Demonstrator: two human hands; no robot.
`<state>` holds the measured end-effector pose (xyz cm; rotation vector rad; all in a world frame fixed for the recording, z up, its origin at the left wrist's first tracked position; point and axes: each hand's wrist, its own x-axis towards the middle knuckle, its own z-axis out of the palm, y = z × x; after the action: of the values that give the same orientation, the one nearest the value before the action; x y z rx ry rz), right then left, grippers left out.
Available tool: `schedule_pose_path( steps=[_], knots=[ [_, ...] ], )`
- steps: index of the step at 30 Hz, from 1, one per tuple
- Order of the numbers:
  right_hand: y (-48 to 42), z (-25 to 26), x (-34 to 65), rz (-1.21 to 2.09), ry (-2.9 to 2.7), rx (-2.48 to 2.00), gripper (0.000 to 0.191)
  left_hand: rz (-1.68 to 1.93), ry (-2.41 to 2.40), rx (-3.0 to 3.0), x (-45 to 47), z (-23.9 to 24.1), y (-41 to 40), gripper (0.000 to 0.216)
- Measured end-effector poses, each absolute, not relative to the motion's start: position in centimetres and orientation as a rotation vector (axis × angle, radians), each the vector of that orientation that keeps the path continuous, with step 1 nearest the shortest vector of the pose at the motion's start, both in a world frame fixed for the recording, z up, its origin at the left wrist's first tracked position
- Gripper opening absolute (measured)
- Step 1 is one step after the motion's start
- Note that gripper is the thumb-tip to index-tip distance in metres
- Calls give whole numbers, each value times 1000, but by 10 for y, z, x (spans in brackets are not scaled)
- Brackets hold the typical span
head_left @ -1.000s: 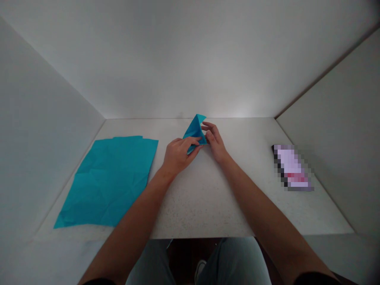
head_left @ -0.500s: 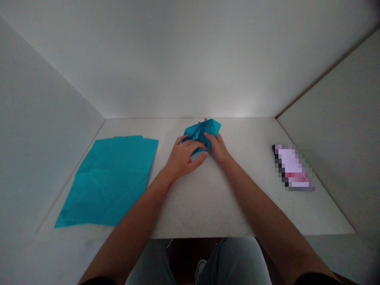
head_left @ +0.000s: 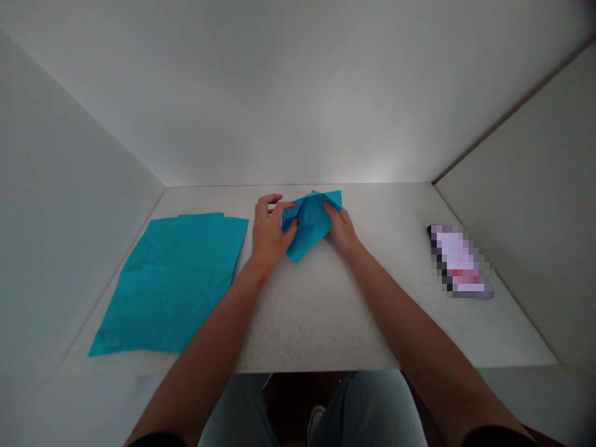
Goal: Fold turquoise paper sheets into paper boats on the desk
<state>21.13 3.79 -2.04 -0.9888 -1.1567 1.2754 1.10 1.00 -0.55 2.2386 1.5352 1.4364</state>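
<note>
A folded, creased sheet of blue paper (head_left: 313, 222) is in my hands near the back of the white table. At its right side, my right hand (head_left: 342, 228) grips it, thumb on the front face and the fingers mostly hidden behind. My left hand (head_left: 270, 233) is at the paper's left edge, with part of the paper between thumb and index finger. The other left fingers are curled and raised away from it. One corner of the paper points down toward me.
A larger, creased blue sheet (head_left: 174, 285) lies flat on the left of the table (head_left: 321, 323). On the right is a phone (head_left: 460, 261), its screen blurred. White panels rise at the back and both sides.
My left hand has moved left and turned upward, off the front of the paper. More of the folded sheet shows, and its lower corner now hangs down. My right hand keeps its grip.
</note>
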Motion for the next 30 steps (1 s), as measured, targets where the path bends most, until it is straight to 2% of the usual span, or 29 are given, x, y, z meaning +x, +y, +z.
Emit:
schedule_pose_path(
  steps=[6, 17, 30],
  knots=[
    [38, -21, 211, 1196, -1189, -990, 51, 1267, 1564, 2206, 13, -8, 9, 49],
    [39, -32, 216, 1136, -1376, -948, 49, 1125, 1825, 2096, 16, 1, 3, 40],
    [26, -15, 214, 1085, -1557, -998, 45, 1124, 1969, 2001, 18, 10, 1, 36]
  ],
)
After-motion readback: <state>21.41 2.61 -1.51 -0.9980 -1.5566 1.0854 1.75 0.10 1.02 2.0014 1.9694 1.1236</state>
